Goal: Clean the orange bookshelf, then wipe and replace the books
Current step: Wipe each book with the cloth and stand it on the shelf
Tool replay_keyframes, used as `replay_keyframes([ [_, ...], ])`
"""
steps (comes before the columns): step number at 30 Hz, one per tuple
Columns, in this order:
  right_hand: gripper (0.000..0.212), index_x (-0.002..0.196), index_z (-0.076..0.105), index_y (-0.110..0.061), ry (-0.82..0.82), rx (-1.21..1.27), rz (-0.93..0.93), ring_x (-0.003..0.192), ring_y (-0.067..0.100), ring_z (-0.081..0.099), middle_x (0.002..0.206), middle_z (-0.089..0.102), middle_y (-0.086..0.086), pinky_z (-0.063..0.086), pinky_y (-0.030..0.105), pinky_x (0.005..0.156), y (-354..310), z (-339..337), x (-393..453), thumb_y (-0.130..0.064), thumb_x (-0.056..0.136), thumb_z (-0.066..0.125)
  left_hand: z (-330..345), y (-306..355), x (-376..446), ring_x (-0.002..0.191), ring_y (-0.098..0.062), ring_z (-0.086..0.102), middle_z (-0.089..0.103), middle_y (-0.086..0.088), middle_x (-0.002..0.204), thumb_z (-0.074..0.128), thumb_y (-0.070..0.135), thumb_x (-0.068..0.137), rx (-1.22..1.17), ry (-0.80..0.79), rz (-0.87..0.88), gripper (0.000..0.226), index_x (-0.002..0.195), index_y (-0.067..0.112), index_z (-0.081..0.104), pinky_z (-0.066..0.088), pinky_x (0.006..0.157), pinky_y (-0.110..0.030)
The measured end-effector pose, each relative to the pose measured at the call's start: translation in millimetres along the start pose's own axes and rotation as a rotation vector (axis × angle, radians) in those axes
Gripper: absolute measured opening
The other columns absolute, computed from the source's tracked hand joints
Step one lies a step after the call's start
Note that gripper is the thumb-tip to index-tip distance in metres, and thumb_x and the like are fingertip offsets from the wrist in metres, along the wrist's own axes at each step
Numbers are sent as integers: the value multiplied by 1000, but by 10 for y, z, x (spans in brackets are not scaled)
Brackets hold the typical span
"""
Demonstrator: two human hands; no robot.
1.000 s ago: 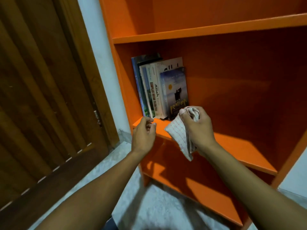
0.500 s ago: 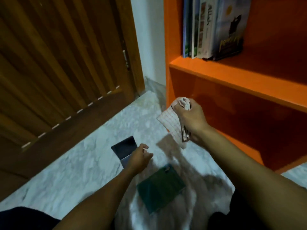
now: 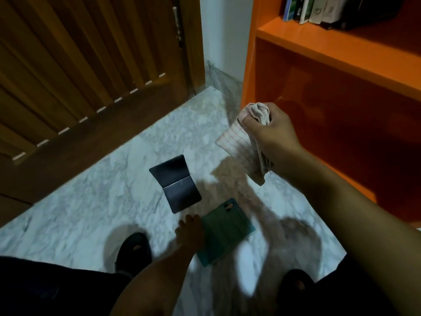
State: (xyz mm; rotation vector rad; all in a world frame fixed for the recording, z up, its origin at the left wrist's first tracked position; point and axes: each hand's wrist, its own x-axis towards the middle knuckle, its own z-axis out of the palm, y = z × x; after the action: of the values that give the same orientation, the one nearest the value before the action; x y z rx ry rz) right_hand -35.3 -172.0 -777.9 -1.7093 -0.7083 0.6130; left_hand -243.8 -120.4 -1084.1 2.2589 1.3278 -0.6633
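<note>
- Right hand point(image 3: 271, 135) — we hold it raised in front of the lower compartment of the orange bookshelf point(image 3: 319, 45), fingers curled round a bunched checked cloth point(image 3: 245, 142). The loose end of the cloth hangs down below the fist; we judge it is kept up and ready so the next book can be wiped the moment it is lifted.
- Left hand point(image 3: 190, 229) — we reach it down to the floor, fingertips at the left edge of the green book point(image 3: 224, 231). The hand is blurred, so we cannot tell whether it has closed on the cover or merely touches it.
- Green book — flat on the marble floor point(image 3: 91, 197), cover up, near our feet. It appears to be the one in hand for wiping.
- Dark book point(image 3: 176, 184) — just beyond the green one, lying open and tented on the floor, apart from both hands.
- Shelved books point(image 3: 319, 10) — a row standing upright at the left end of the upper shelf board, presumably wiped and replaced; only their lower parts show.
- Orange bookshelf — to the right, its lower compartment bare where visible.
- Wooden door point(image 3: 79, 65) — to the left, beside a strip of white wall.
- Remaining, by our judgement: two books on the floor, not yet returned.
</note>
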Motion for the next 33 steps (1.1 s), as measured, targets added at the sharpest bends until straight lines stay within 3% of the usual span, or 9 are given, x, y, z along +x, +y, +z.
replay_keyframes([
  [7,19,111,61,-19,-34,48,49,96,23,68,104,69,5,56,43,86,-18,18,18,-22,93,66,-278,22,21,123,-30,53,52,-13,138,49,18,99,-179,-150,105,38,136,16,46,46,98,-36],
  [12,24,113,65,3,-95,272,356,96,38,72,104,73,22,57,44,84,-57,-81,37,-10,93,67,-848,89,-19,123,-33,53,53,-20,138,46,5,96,-274,-167,182,35,130,1,55,45,98,-35],
  [15,26,115,62,7,-52,331,427,98,39,71,103,73,23,54,51,93,-34,-133,71,-7,93,66,-1325,90,-119,88,-20,68,66,-16,108,48,11,98,-508,-143,177,24,117,8,62,59,72,-31],
  [17,23,113,61,10,-18,308,424,97,37,69,111,67,33,50,43,87,1,-151,82,-4,95,59,-1688,103,-206,70,-15,63,66,-14,93,53,15,100,-657,-101,178,17,108,1,60,52,59,-24],
  [20,29,113,50,18,80,243,378,83,30,53,120,48,44,39,41,72,94,-148,85,-5,95,48,-2250,168,-370,70,-23,63,67,-16,92,51,16,102,-873,-71,206,11,98,7,56,51,59,-25],
  [22,23,104,59,10,215,261,373,74,28,53,105,57,43,40,39,65,156,-117,89,-6,94,45,-2599,228,-528,78,-29,67,69,-18,97,48,12,103,-1020,-31,233,10,97,8,54,56,67,-33],
  [26,17,86,58,-7,385,452,334,63,22,53,74,59,13,42,31,59,100,-81,1,-5,94,43,-3051,307,-889,106,-37,69,72,-16,115,47,18,104,-1135,8,266,15,112,9,56,54,91,-48],
  [29,32,73,45,-16,331,556,386,51,19,39,62,40,6,31,26,50,21,-52,-110,-9,104,39,-3195,363,-1163,107,-35,69,73,-12,115,46,21,105,-1220,-3,286,14,113,14,55,54,94,-51],
  [33,26,105,62,-9,83,730,453,79,26,72,91,71,11,56,34,60,-51,59,-210,-27,107,43,-3197,452,-1375,100,-26,73,74,-8,113,45,23,105,-1093,63,382,16,115,15,55,58,89,-44],
])
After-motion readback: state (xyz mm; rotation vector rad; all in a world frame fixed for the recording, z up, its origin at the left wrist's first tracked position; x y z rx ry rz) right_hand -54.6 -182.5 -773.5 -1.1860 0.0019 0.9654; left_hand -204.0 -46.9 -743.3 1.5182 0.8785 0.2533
